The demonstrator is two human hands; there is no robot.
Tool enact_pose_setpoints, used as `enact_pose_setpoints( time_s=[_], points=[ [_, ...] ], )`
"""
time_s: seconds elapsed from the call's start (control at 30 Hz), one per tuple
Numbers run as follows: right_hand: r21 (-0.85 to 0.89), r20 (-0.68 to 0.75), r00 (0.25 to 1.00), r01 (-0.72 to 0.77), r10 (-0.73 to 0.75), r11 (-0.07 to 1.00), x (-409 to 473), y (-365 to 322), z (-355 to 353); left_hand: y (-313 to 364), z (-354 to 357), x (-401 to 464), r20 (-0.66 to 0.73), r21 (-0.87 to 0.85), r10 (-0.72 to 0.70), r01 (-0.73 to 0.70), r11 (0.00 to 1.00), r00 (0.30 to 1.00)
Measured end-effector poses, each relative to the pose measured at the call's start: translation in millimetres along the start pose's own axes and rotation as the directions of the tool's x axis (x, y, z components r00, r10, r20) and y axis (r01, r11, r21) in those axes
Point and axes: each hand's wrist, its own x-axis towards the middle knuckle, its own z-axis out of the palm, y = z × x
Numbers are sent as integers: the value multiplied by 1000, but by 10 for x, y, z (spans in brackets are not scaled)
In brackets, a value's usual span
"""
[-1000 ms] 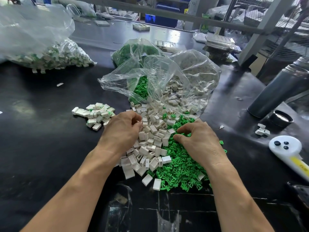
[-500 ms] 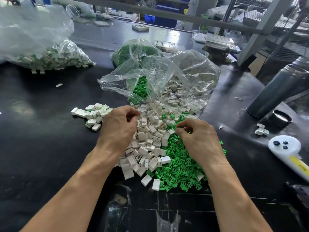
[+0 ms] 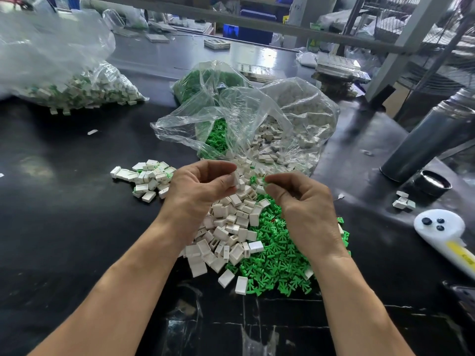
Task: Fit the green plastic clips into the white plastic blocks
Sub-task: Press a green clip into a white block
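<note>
White block (image 3: 234, 179) pinched upright in L hand (image 3: 199, 186); R hand (image 3: 299, 199) fingertips pinch green clip (image 3: 262, 180), orientation unclear.

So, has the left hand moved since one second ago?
Yes. The left hand has lifted off the pile of white blocks, pinching one white block, and now sits nearer the clear bag.

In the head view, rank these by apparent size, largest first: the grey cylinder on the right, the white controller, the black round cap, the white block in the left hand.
1. grey cylinder
2. white controller
3. black round cap
4. white block, pinched in the left hand
</note>
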Motion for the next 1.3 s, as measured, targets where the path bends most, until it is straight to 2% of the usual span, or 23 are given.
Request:
enact_pose_setpoints(
  time_s=[0.1,0.23,0.37,0.47,0.57,0.83,1.3],
  points=[
    [148,42,999,12,-18,989,-34,-38,74,-12,55,-16,26,-78,-12,14,997,1000],
    [293,80,997,-22,-1,956,-77,-58,144,-15,111,-50,54,-19,12,-11,1000,998],
    [379,81,997,-40,10,925,-71,-53,151,-11,113,-63,69,-12,29,-29,1000,997],
    [424,56,998,-15,-10,906,-68,-51,161,-15,108,-62,97,71,77,-84,994,992],
    [416,26,999,33,-48,909,-82,-52,162,-25,113,-58,108,123,101,-114,986,989],
    [352,40,997,54,-73,934,-104,-85,154,-38,160,-92,138,86,113,-125,988,984],
    [306,-27,1000,14,-6,952,-93,-91,171,-35,203,-126,154,136,114,-135,981,981]
  ],
)
